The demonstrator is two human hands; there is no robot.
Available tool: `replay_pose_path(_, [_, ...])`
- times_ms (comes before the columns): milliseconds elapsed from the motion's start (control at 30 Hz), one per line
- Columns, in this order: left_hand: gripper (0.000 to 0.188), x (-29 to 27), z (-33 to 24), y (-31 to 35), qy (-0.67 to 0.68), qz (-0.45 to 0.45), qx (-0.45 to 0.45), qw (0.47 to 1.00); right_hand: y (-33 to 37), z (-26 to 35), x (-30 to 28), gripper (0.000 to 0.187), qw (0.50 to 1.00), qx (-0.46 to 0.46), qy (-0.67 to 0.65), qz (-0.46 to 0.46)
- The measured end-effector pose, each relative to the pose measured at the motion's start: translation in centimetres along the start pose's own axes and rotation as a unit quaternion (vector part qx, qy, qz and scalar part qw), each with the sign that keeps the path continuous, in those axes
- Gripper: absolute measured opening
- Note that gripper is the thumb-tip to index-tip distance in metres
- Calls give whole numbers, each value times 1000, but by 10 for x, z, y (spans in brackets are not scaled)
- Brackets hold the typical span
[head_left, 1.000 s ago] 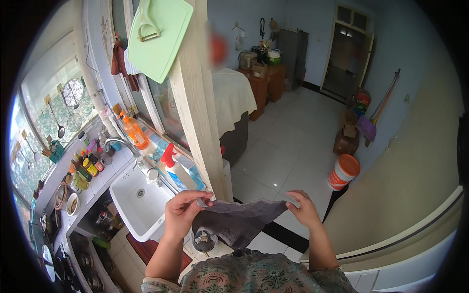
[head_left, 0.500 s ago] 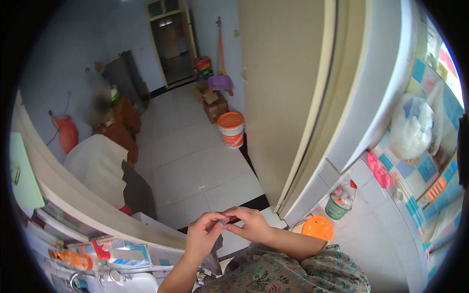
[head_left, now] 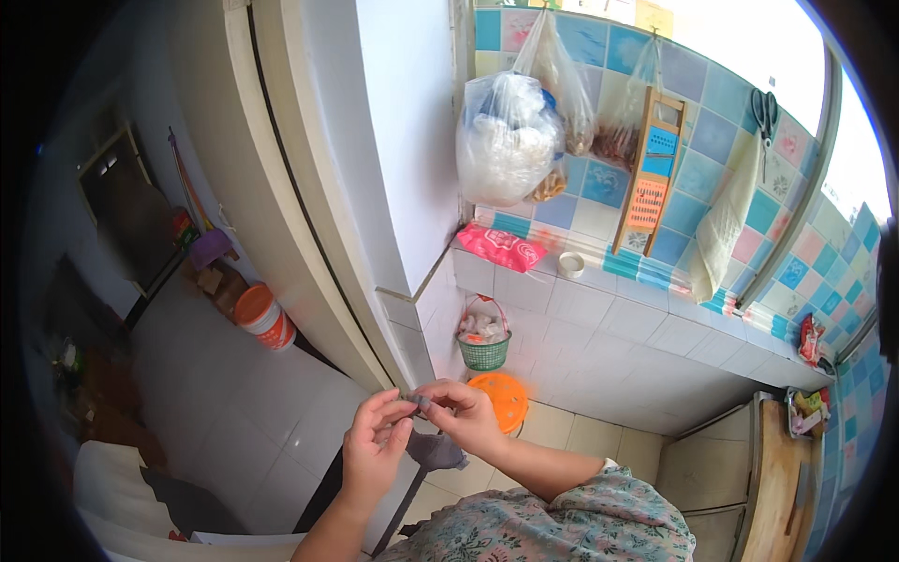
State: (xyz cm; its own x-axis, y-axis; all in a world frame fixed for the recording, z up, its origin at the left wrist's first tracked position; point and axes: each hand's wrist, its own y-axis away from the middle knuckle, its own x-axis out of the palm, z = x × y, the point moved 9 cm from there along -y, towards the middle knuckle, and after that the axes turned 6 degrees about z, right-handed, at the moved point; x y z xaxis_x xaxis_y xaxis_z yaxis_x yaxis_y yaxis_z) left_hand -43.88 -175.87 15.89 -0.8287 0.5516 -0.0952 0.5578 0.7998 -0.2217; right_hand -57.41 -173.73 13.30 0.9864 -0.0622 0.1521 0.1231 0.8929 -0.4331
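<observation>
My left hand [head_left: 373,450] and my right hand [head_left: 471,421] meet in front of me, fingertips close together. Between the right thumb and fingers a small bit of dark grey cloth [head_left: 437,452] is pinched. Its larger, crumpled part hangs below the right hand. The left fingers are curled in at the same spot, the thumb bent toward them; their exact hold on the cloth is partly hidden.
Beyond my hands stand an orange plastic stool [head_left: 500,401] and a green basket [head_left: 484,353] of plastic bags. A pink packet [head_left: 502,247] lies on the tiled ledge [head_left: 646,314]. Graters [head_left: 653,173], scissors [head_left: 765,110] and bags [head_left: 508,140] hang above. A doorway opens at left.
The view has swung right, from the room with the door toward the tiled wall and ledge. My hands stay together at the grey cloth, and more of its hanging part shows.
</observation>
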Motion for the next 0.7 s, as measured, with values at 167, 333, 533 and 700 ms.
replay_pose_path(167, [35,105,-2,-37,-3,62,48,997,21,32,-132,11,980,75,-170,-71])
replay_pose_path(333, [33,215,13,-71,75,154,-2,985,55,104,-269,7,989,48,5,-138])
replay_pose_path(533, [32,308,19,-103,139,237,-23,961,87,228,-380,10,953,-111,16,-282])
replay_pose_path(700, [33,350,23,-115,173,263,-55,948,85,334,-435,14,897,-211,156,-356])
